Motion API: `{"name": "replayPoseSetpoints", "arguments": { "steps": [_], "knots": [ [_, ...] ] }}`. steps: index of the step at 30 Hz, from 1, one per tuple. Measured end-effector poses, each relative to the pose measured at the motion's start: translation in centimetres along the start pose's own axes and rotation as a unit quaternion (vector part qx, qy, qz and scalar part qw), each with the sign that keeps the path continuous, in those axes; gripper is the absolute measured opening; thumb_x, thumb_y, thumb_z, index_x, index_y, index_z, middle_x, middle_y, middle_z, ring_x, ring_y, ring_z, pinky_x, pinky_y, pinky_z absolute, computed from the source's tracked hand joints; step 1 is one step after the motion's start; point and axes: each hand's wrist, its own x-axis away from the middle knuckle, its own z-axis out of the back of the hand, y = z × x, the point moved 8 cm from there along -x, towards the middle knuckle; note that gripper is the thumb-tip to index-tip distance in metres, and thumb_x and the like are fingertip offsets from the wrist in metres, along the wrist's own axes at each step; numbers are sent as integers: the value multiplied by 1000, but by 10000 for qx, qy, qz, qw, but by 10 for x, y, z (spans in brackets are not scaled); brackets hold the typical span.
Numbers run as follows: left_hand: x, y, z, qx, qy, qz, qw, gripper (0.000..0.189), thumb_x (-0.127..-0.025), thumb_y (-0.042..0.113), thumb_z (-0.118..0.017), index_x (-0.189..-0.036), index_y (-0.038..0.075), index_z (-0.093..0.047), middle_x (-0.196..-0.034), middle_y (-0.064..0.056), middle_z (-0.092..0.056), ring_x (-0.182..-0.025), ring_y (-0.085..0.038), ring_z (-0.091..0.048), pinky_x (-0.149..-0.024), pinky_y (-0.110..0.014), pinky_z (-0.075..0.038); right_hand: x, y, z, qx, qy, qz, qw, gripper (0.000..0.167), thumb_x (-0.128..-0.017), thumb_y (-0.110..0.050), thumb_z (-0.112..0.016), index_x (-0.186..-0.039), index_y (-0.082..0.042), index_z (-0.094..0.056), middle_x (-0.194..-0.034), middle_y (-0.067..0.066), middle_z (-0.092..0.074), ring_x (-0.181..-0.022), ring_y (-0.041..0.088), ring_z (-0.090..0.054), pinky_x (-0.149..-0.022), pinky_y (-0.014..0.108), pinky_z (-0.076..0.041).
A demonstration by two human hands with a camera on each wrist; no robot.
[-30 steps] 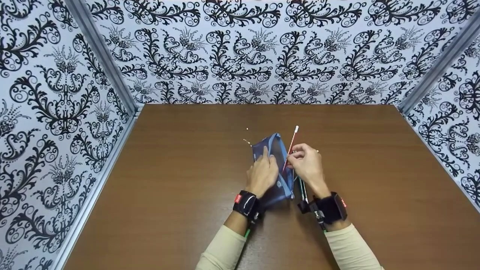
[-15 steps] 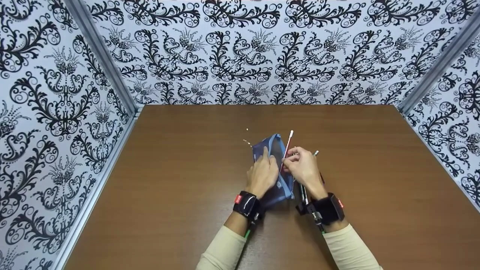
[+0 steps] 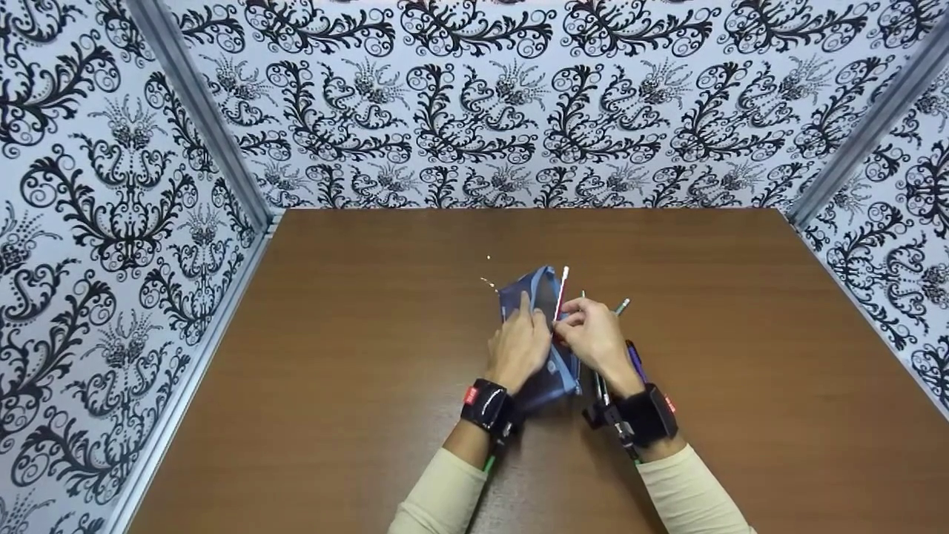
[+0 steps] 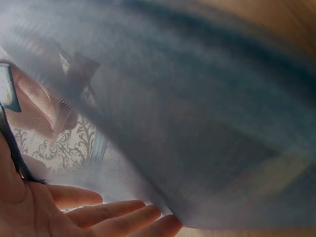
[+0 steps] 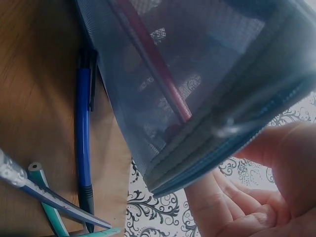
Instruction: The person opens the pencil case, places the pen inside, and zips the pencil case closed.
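While a mesh pouch (image 3: 547, 382) is steadied, a red pencil (image 3: 562, 289) is apparently being inserted

At the centre of the head view, the red pencil is pinched by the right hand (image 3: 597, 334) at the pouch's mouth; the left hand (image 3: 517, 345) is laid along the pouch. At lower left of the left wrist view, its fingers (image 4: 108, 211) are extended against the mesh; the thumb's grip cannot be told. At upper centre of the right wrist view, the pencil's shaft is seen through the mesh, a blue pen (image 5: 84, 128) at left. Next, a further slide inward seems called for.
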Motion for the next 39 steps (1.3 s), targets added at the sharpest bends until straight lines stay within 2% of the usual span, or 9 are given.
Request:
{"name": "replayPoseSetpoints", "arguments": {
  "steps": [5,11,13,17,24,34,37,39],
  "knots": [
    [-1,0,-1,-10,-8,-17,10000,58,-105,38,-25,-154,10,-35,-129,-12,-64,-110,-39,-65,-92,-53,-51,0,-1,0,201,14,82,9998,26,-82,0,-69,-106,9,-67,-81,15,-75,-64,17,-70,-55,19,-50],
    [-1,-1,-1,-4,55,-10,10000,57,-105,38,-25,-154,11,-37,-130,-11,-64,-110,-39,-65,-91,-55,-50,1,-2,1,558,94,260,9981,26,-81,-3,-70,-105,7,-69,-83,13,-76,-82,28,-74,-78,38,-55],
    [0,-1,-1,-1,59,-2,10000,57,-105,38,-25,-154,11,-37,-131,-11,-64,-110,-40,-65,-91,-55,-50,1,-2,0,576,77,259,9980,26,-82,-4,-70,-106,7,-69,-85,13,-76,-85,29,-74,-82,41,-55],
    [0,-1,-1,18,42,10,10000,57,-104,38,-25,-154,12,-37,-132,-11,-63,-111,-40,-64,-92,-56,-50,1,-1,-1,505,34,182,9986,27,-83,-3,-70,-107,7,-69,-85,13,-76,-84,27,-73,-79,38,-55],
    [0,-1,-2,44,-52,94,9999,57,-104,39,-25,-155,15,-36,-137,-10,-60,-115,-40,-62,-94,-58,-48,0,-2,-3,540,66,313,9980,26,-82,0,-67,-106,8,-70,-83,13,-76,-79,25,-72,-73,33,-55],
    [0,0,-1,25,-77,92,9999,56,-105,38,-25,-155,14,-35,-136,-11,-61,-115,-40,-62,-94,-57,-48,3,-6,-6,775,-72,535,9955,29,-83,-1,-63,-110,5,-72,-85,14,-75,-81,28,-72,-77,42,-56],
    [1,0,0,63,-46,85,9999,56,-105,38,-26,-155,15,-36,-136,-9,-61,-116,-39,-62,-94,-57,-48,2,-7,-3,586,-127,501,9969,27,-85,-2,-66,-111,6,-71,-86,15,-75,-79,27,-73,-73,38,-58],
    [1,-1,1,98,-34,84,9999,56,-105,38,-26,-155,15,-36,-136,-9,-61,-117,-38,-61,-95,-56,-48,1,-6,1,255,-199,438,9985,26,-87,0,-67,-111,9,-70,-86,18,-75,-75,27,-73,-67,35,-59]
  ]
}}
